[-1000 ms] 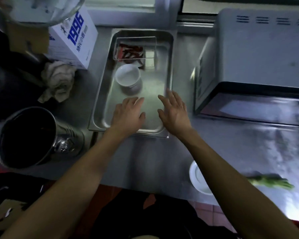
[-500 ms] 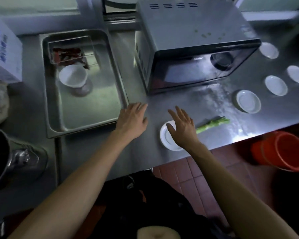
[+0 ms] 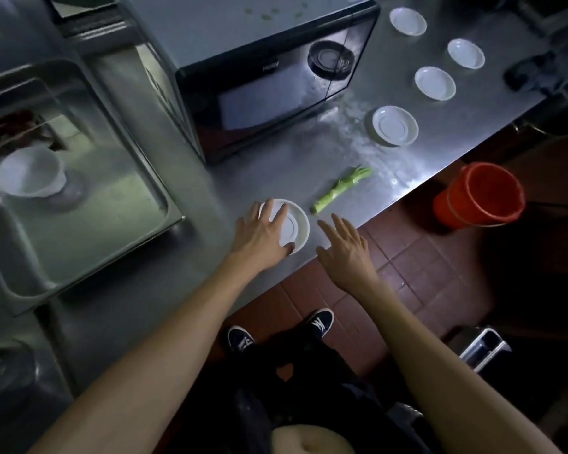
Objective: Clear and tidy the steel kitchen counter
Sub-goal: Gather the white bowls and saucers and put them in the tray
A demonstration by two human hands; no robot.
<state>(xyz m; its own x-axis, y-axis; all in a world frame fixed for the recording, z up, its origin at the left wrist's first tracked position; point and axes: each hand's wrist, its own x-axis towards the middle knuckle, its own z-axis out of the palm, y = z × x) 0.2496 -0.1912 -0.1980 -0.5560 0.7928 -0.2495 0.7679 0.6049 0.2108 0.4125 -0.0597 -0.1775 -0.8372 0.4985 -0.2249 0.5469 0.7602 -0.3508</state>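
Here, left hand [image 3: 262,231] fingers spread on white saucer [image 3: 292,228]; right hand [image 3: 346,249] fingers spread, hovering; microwave [image 3: 256,70] logo unreadable

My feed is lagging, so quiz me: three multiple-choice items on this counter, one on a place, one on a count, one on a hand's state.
1. Where does the green stalk lie?
A. in the tray
B. on the counter in front of the microwave
C. in the bucket

2. How many white saucers are on the counter?
A. three
B. five
C. seven

3. What is the left hand doing?
A. resting on a saucer
B. gripping the stalk
C. holding the bucket

Answers:
1 B, it lies on bare steel between the microwave and the counter edge.
2 B, four right of the microwave, one under the left hand.
3 A, its spread fingers lie over the near saucer.
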